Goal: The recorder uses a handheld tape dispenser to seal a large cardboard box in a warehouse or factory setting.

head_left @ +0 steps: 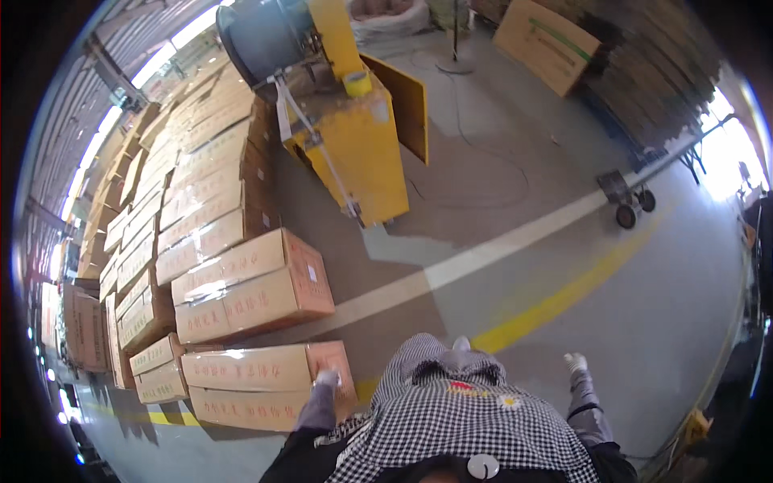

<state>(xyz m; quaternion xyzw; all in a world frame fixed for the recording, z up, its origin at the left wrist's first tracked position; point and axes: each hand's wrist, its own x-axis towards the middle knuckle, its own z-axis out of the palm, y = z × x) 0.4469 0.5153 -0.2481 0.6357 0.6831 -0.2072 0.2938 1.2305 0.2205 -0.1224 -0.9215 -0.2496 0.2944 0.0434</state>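
Observation:
My left hand [327,377], in a pale glove, is over the right end of a long taped cardboard box [250,366] at the near left. Whether it touches the box cannot be made out, and its fingers are too small and blurred to read. My right hand [575,361], also in a pale glove, hangs out to the right above the floor with nothing in it, its fingers slightly apart. Between my arms shows a black-and-white checked apron [459,410] with a small flower on it.
Stacked cardboard boxes [209,185] run back along the left. A yellow machine [354,161] with a dark drum stands ahead. At the right, a wheeled cart [624,201] sits by flat cardboard piles [644,72]. White and yellow lines [547,310] cross the grey floor.

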